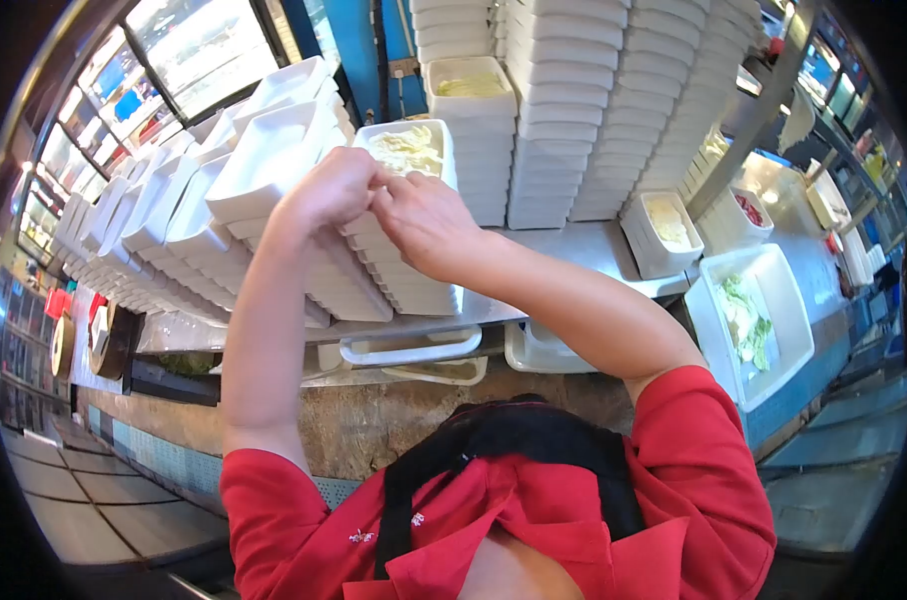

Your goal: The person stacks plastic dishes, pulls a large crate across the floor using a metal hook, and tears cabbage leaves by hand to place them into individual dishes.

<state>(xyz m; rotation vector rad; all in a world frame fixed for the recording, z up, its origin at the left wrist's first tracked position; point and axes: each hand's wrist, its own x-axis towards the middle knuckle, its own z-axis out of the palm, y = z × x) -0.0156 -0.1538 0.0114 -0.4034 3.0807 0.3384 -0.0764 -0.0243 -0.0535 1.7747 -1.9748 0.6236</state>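
My left hand [339, 188] and my right hand [426, 224] meet at the near edge of a white rectangular tub [448, 150] on top of a tall stack. In the tub lie pale yellow, leafy-looking pieces [406, 150], perhaps cabbage. Both hands are closed, with the fingertips pressed together. Whatever is between the fingers is hidden by the hands. Just left of my left hand stands a stack of white tubs [264, 160], tilted towards me. Behind, another stack carries a tub [436, 92] of light green pieces [472, 86].
Tall stacks of white tubs [559, 120] line the metal counter [564, 262]. To the right stand a tub with pale food [666, 222], one with red pieces [750, 208], and a larger white bin [796, 335] holding green leaves [744, 320]. Shallow trays [414, 346] lie below the counter edge.
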